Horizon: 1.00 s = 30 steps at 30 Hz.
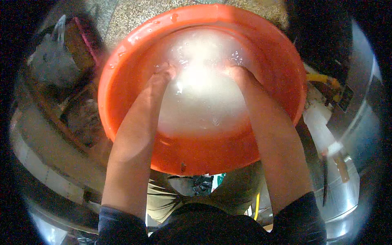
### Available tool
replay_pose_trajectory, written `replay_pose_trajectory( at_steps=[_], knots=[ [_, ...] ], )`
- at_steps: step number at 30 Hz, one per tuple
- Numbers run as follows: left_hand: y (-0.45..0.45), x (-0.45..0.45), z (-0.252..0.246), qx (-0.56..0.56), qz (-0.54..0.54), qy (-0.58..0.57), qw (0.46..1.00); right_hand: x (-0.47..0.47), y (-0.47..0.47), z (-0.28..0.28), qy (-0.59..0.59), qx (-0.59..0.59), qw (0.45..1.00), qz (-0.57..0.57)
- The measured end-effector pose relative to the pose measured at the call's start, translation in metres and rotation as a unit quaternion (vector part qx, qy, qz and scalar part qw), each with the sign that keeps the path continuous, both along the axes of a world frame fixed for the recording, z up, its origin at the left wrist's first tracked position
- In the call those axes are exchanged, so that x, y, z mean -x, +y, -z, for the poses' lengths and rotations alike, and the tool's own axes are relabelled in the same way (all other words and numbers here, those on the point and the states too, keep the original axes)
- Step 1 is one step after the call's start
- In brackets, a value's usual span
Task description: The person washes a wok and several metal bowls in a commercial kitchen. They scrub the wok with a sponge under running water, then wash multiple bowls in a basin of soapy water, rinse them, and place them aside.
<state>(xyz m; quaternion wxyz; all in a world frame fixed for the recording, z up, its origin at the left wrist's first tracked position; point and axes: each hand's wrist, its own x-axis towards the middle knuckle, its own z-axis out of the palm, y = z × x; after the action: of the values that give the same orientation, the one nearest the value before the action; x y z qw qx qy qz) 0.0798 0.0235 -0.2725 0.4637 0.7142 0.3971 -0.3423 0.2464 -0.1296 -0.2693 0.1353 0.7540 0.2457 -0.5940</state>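
Observation:
A large orange plastic basin (203, 156) sits before me, holding cloudy whitish water (202, 107) that glares in the middle. Both my arms reach down into it. My left hand (167, 71) dips under the surface at the basin's left side, so only the wrist and the back of the hand show. On the opposite side my right hand (237, 71) is sunk in the same way. The water hides the fingers of both hands, and whether they grip anything cannot be seen. Small ripples and bubbles lie around each hand. Water drops cling to the basin's far rim.
Speckled stone-like flooring (131, 27) shows beyond the basin. To the right are a yellow curved tube (323, 79), a white object (318, 125) and a shiny metal surface (340, 203) with a dark thin tool (325, 183) by it. Dim clutter with a pink edge (85, 38) borders the left.

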Motion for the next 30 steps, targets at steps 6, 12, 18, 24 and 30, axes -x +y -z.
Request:
replay_pose_trajectory(
  at_steps=[6,12,18,24,30],
  knots=[
    [-0.012,0.024,0.027,0.091,-0.087,-0.021,0.992,0.015,-0.028,0.042,-0.026,-0.043,0.997,0.051],
    [-0.046,0.044,0.01,0.195,-0.2,-0.026,0.96,0.044,-0.062,0.044,-0.038,-0.094,0.989,0.104],
    [-0.09,0.07,-0.034,0.224,-0.306,0.032,0.925,0.103,-0.112,0.002,-0.001,-0.17,0.938,0.304],
    [-0.127,0.078,-0.1,0.017,0.099,0.069,0.993,0.124,-0.104,-0.089,0.07,-0.139,0.977,0.142],
    [-0.096,0.062,-0.166,-0.083,0.151,-0.034,0.985,0.071,-0.081,-0.152,0.0,-0.135,0.985,0.104]
  ],
)
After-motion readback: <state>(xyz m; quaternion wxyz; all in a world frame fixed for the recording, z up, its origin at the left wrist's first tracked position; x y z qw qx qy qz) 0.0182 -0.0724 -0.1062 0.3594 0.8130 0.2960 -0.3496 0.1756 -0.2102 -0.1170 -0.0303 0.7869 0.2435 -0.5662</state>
